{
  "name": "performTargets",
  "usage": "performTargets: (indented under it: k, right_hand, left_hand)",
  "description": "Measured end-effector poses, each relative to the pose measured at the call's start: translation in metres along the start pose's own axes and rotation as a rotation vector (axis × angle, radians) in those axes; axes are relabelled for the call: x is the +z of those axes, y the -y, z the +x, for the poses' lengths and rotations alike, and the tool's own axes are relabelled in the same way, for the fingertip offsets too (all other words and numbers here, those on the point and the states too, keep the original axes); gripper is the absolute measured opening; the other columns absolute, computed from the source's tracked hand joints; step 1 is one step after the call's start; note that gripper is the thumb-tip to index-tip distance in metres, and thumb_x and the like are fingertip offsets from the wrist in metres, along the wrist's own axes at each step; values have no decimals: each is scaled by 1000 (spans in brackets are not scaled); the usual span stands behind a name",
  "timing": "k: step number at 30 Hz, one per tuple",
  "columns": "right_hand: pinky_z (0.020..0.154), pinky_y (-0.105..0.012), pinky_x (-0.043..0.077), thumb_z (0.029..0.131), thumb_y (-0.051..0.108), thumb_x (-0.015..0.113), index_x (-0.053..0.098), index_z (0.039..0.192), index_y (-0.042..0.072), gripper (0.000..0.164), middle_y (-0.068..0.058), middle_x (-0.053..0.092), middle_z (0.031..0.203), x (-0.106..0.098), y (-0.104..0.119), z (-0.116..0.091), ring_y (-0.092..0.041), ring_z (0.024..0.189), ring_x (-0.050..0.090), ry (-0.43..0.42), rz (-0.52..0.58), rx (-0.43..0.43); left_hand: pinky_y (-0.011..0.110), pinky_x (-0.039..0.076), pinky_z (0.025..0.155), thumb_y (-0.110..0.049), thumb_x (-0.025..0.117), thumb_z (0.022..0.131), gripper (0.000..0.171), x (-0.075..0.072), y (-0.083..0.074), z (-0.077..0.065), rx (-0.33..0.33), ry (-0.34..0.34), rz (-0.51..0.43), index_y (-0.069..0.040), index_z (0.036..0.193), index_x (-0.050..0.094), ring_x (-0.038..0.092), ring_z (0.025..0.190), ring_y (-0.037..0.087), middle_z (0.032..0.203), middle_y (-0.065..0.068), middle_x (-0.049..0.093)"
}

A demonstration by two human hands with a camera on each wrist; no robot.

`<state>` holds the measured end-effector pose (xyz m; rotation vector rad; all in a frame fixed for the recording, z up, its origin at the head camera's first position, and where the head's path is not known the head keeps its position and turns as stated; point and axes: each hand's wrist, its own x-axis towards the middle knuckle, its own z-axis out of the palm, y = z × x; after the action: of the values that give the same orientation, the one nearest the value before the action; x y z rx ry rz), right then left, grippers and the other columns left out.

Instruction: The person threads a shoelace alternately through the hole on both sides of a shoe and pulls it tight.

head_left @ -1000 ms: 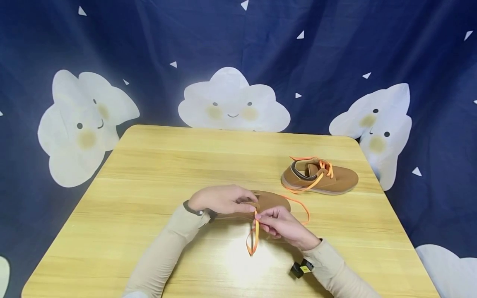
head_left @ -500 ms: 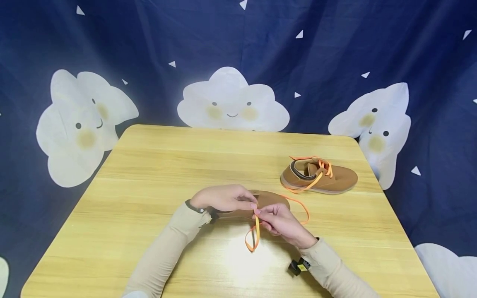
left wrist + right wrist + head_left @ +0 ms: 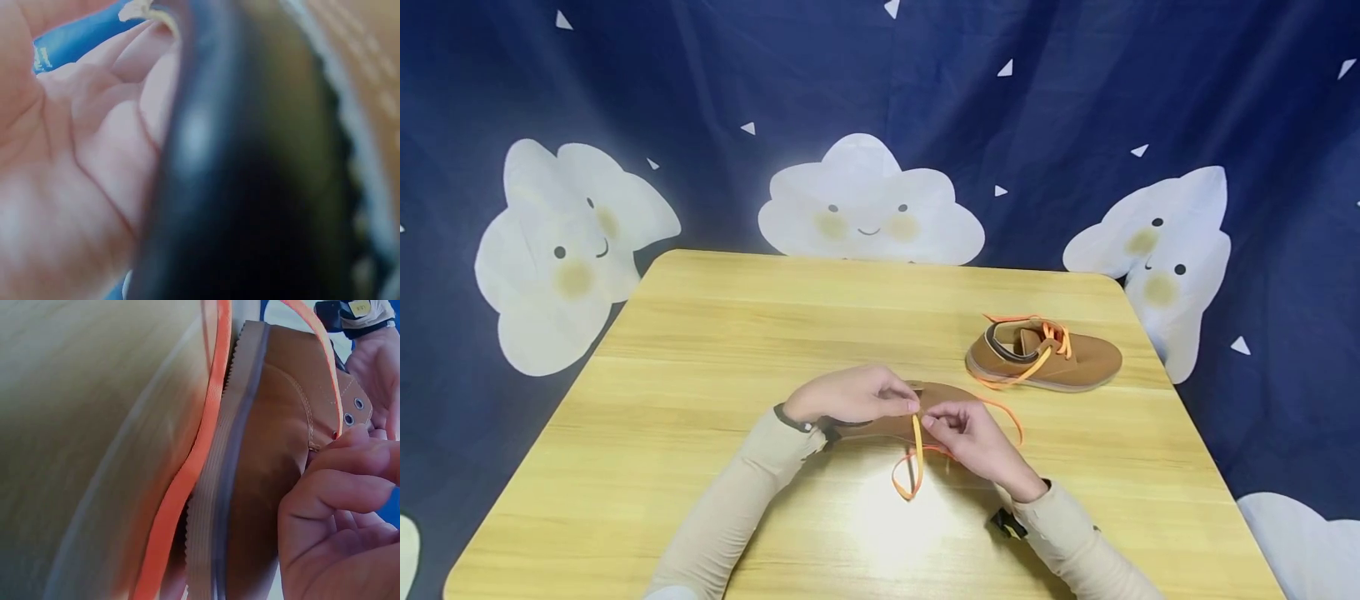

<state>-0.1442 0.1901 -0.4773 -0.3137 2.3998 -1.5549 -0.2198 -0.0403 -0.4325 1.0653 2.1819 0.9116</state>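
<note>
A brown shoe (image 3: 951, 400) lies on the table, toe to the right, partly hidden by both hands. My left hand (image 3: 848, 396) reaches over its opening, thumb and finger pinching the eyelet flap where an orange lace (image 3: 917, 458) comes out. The left wrist view shows the palm (image 3: 94, 150) beside the dark padded collar (image 3: 206, 156). My right hand (image 3: 977, 442) is beside the lace, bent fingertips near the flap, with no lace visibly between them. In the right wrist view, the lace (image 3: 328, 356) meets an eyelet close to the fingers (image 3: 350, 481).
A second brown shoe (image 3: 1093, 362), with orange laces threaded, stands at the right on the wooden table (image 3: 760, 308). Another stretch of lace (image 3: 206, 437) runs along the near shoe's sole. A blue cloud-patterned curtain (image 3: 715, 67) hangs behind the table.
My right fingers have come off the hanging lace and shifted up and slightly right. The left hand keeps its place at the flap. The lace loop now hangs a little higher.
</note>
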Motion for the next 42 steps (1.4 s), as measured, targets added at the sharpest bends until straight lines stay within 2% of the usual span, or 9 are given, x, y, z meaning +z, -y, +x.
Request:
performTargets:
  k: [4, 7, 10, 14, 20, 26, 30, 34, 42]
  right_hand:
    - [44, -19, 39, 102, 16, 64, 75, 107, -2, 22, -18, 63, 67, -1, -3, 0, -2, 50, 48, 17, 10, -21]
    - [44, -20, 39, 102, 15, 63, 75, 107, -2, 21, -12, 61, 64, -2, -4, 0, -2, 49, 48, 23, 10, -32]
    - [43, -20, 38, 102, 15, 63, 75, 105, -1, 21, -7, 59, 62, -3, -5, 0, -2, 48, 48, 20, 5, -32]
    - [43, -19, 36, 102, 16, 64, 76, 104, -1, 21, -5, 58, 61, -4, -5, 0, -2, 48, 47, 21, -3, -19]
    - [47, -20, 40, 103, 20, 63, 78, 107, 4, 23, -10, 64, 66, -10, 2, 3, -4, 52, 51, 35, -58, -29]
    - [55, -24, 47, 102, 20, 66, 77, 107, 4, 20, -21, 69, 82, -17, 19, 14, -21, 61, 60, -113, -5, -205]
    - [56, -24, 48, 100, 13, 67, 78, 101, 0, 17, -23, 67, 83, -17, 26, 19, -16, 61, 57, -131, 52, -267]
    - [74, -23, 55, 99, 11, 68, 78, 105, -1, 17, -20, 73, 101, -15, 32, 17, -7, 84, 64, -119, 84, -254]
    - [92, -25, 58, 98, 7, 69, 78, 106, -4, 17, -18, 72, 112, -13, 42, 15, -10, 103, 67, -94, 133, -274]
  left_hand:
    - [22, 45, 64, -37, 57, 106, 43, 0, -2, -1, -24, -45, -48, -7, 134, 69, 33, 49, 6, 115, 5, 76]
    - [24, 53, 77, -38, 56, 106, 43, -1, -5, -1, -25, -84, -73, -9, 136, 68, 53, 63, 3, 127, 1, 75]
    - [31, 57, 92, -41, 56, 106, 44, -3, -7, -2, -5, -129, -84, -12, 138, 67, 70, 96, 6, 133, 2, 72]
    - [39, 53, 108, -41, 57, 105, 46, -6, -11, -4, 38, -210, -141, -14, 142, 63, 67, 126, 15, 141, 2, 68]
    - [34, 54, 107, -37, 62, 104, 44, -8, -19, -8, 139, -298, -235, -18, 144, 61, 66, 128, 13, 139, 0, 69]
    - [32, 54, 106, -37, 59, 105, 44, -7, -19, -8, 189, -267, -176, -24, 147, 58, 65, 130, 12, 143, -1, 66]
    - [38, 52, 110, -36, 56, 107, 47, -11, -14, -8, 184, -278, -149, -21, 152, 51, 63, 133, 16, 145, 1, 64]
    - [41, 49, 113, -30, 53, 108, 38, -14, -5, -4, 145, -307, 6, -13, 142, 59, 63, 131, 20, 139, 4, 67]
    - [33, 55, 92, -16, 49, 107, 27, -7, 6, 0, 132, -117, 238, -8, 108, 74, 64, 95, 13, 110, 5, 71]
